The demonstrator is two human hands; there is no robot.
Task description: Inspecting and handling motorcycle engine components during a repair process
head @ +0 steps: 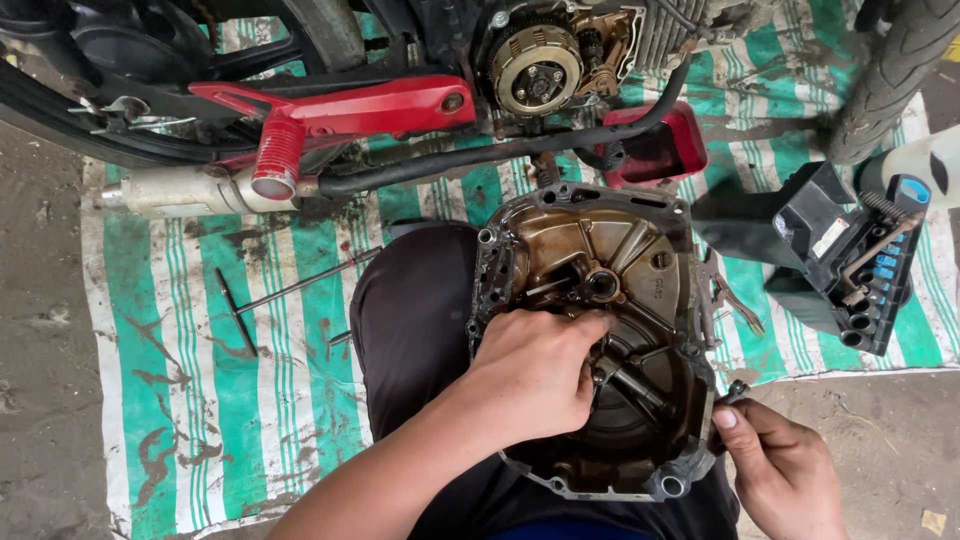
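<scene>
Engine cover (640,260): an oily clutch-side casing, inner face up, is rested on the person's dark-trousered knee (415,310), just below the motorcycle's open engine.
Left hand (535,375): it is laid inside the casing, fingers curled and pressed together around a small shaft or lever (625,380) near the middle; what exactly is gripped is partly hidden by the fingers.
Right hand (785,465): it is placed at the casing's lower right edge, thumb and forefinger pinched on a small dark metal part (735,390) just beside the rim.
Clutch assembly (537,70): it is exposed on the engine above, round and brass-coloured.
Motorcycle parts: a red footrest bracket (350,110) and a black exhaust pipe (480,155) are seen across the top, with a tyre (890,70) at the upper right.
Ground sheet (200,380): a green-and-white striped mat, stained, is spread under everything.
T-handle wrench (275,295): it is laid on the mat, left of the knee, well apart from both hands.
Tool holder (860,265): a black plastic socket rack is set to the right on the mat.
</scene>
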